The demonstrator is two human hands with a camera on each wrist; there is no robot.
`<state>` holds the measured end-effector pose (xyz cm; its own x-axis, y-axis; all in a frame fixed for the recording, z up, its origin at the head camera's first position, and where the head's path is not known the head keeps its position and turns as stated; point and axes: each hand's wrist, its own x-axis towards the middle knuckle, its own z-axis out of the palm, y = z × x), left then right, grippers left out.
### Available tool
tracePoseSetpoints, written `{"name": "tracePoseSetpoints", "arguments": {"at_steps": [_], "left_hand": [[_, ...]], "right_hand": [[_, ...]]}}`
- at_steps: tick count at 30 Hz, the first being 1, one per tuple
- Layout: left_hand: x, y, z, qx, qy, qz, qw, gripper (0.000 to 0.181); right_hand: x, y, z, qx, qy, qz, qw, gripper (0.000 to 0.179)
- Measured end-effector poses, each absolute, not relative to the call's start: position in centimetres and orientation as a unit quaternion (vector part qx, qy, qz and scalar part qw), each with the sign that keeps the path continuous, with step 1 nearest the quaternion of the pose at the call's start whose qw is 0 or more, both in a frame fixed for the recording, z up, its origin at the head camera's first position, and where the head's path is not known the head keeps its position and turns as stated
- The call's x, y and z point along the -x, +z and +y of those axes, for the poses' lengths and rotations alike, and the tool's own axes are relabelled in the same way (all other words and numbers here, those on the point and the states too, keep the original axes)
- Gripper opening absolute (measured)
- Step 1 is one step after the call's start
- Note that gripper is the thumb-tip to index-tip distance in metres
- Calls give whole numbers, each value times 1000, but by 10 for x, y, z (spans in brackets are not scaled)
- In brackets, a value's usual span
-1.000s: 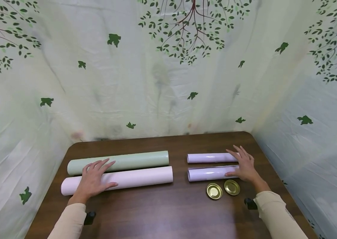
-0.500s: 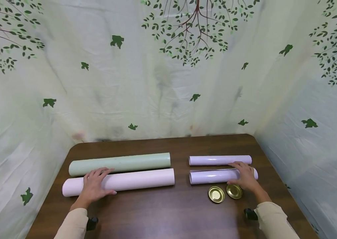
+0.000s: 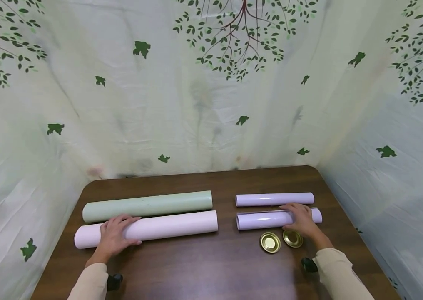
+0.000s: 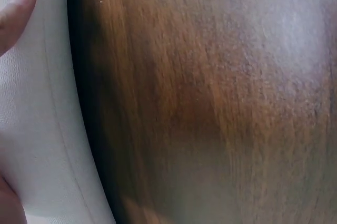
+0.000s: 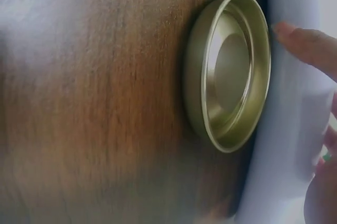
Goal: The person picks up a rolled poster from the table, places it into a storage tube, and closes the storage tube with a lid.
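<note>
My left hand (image 3: 114,236) lies over the left part of a pale pink roll (image 3: 177,223), fingers bent across its top and thumb along its front side. The left wrist view shows the thumb (image 4: 20,16) against the roll (image 4: 47,103). On the right, my right hand (image 3: 301,221) grips the front lavender roll (image 3: 258,221), which is glossy with a loose outer edge. Its thumb (image 5: 303,42) rests against that roll (image 5: 292,108) in the right wrist view. A thinner lavender roll (image 3: 267,199) lies behind, and a pale green roll (image 3: 148,205) lies behind the pink one.
Two shallow gold lids (image 3: 270,242) stand before the front lavender roll, one close below the right hand. All sit on a brown wooden table (image 3: 196,271). A leaf-patterned white curtain (image 3: 211,137) borders its back and sides.
Both hands have come down onto the front rolls. The left fingers bend over the pink roll, while the right hand has moved slightly left and closed round the front lavender roll.
</note>
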<state>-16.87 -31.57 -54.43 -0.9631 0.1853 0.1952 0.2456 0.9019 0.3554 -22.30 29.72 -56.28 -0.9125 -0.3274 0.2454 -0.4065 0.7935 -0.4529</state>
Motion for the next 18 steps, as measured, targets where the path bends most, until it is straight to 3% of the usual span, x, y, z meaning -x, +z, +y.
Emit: {"name": "tracePoseSetpoints", "arguments": {"at_steps": [6, 18], "left_hand": [[170, -545, -316, 101, -200, -973, 58, 70], [170, -549, -313, 94, -175, -978, 69, 76]], "right_hand": [[228, -567, 296, -185, 236, -952, 63, 60], [231, -566, 294, -181, 234, -955, 36, 55]]}}
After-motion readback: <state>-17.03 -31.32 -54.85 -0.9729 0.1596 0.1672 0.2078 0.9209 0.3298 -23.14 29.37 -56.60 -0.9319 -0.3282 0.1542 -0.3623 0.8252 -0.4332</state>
